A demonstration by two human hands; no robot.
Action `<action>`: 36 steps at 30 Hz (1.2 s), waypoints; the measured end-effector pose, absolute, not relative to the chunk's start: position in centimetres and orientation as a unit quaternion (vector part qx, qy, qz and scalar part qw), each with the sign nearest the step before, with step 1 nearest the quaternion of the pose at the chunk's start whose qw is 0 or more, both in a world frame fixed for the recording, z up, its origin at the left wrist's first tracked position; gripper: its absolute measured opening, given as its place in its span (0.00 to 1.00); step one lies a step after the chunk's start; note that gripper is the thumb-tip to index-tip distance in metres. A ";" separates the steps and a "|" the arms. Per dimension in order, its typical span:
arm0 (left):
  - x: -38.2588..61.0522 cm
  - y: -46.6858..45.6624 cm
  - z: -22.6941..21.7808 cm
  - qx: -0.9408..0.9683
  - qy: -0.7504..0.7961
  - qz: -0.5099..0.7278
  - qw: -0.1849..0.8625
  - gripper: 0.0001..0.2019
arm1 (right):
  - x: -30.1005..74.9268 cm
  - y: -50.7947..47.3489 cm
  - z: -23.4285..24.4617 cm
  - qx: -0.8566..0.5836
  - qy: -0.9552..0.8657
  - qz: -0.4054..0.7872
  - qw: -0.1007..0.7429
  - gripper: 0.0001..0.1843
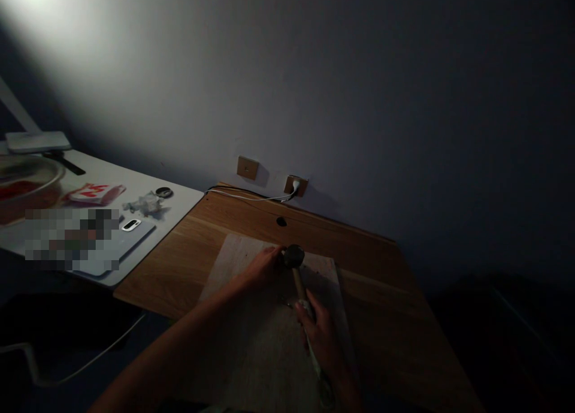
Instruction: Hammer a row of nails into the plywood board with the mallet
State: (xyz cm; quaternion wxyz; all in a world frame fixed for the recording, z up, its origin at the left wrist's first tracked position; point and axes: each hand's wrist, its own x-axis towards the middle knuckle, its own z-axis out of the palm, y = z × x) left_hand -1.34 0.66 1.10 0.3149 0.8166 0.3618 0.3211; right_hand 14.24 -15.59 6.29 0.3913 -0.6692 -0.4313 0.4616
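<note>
My right hand is wrapped round the handle of a mallet with a dark, thick head. The handle slants up and away from me, its lower end showing below my palm. Close to the left of the mallet's head is my left hand, fingers drawn together low over a pale board. Shadow and the mallet's head hide what those fingertips hold, if anything. Several small dark bits and a tiny shiny piece lie on the board between my hands.
Under the board is a wooden desk against the wall, with a cable hole and a plugged-in wall socket. To the left, a white table carries a clear bowl, a red-and-white packet, crumpled plastic and a lamp base.
</note>
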 end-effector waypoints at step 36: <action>-1.2 -6.6 5.9 0.975 0.188 0.112 0.045 0.06 | 17.1 -21.4 2.3 -0.714 -0.331 0.470 0.401 0.51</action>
